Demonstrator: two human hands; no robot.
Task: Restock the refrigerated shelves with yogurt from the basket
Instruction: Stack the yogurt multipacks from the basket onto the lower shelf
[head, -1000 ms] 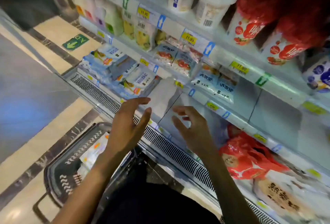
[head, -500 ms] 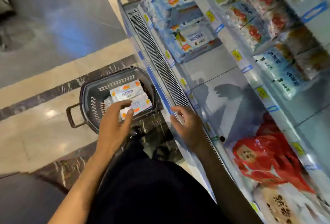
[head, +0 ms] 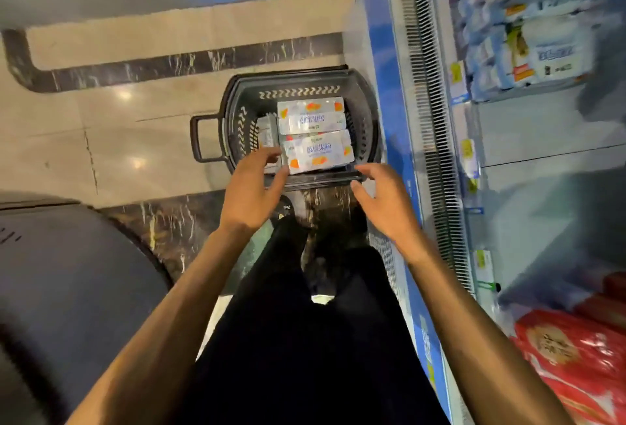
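The refrigerated shelves (head: pixel 528 140) fill the right of the frame with a bare stretch at middle right, probably the place to refill. The dark basket (head: pixel 237 109) stands on the floor at centre, beside the cooler, so the reach is short. Inside lie yogurt packs (head: pixel 318 150); the left hand (head: pixel 252 187) touches the nearest pack's left edge with fingers spread, and the right hand (head: pixel 382 201), also spread and empty, hovers at the near rim, likely for a two-handed lift.

Two bare arms reach forward and down.
The left hand (head: pixel 249 192) is open, fingers spread and pointing far ahead. The right hand (head: pixel 384 201) is open too, fingers curled a little. The hands are apart, palms turned toward each other.
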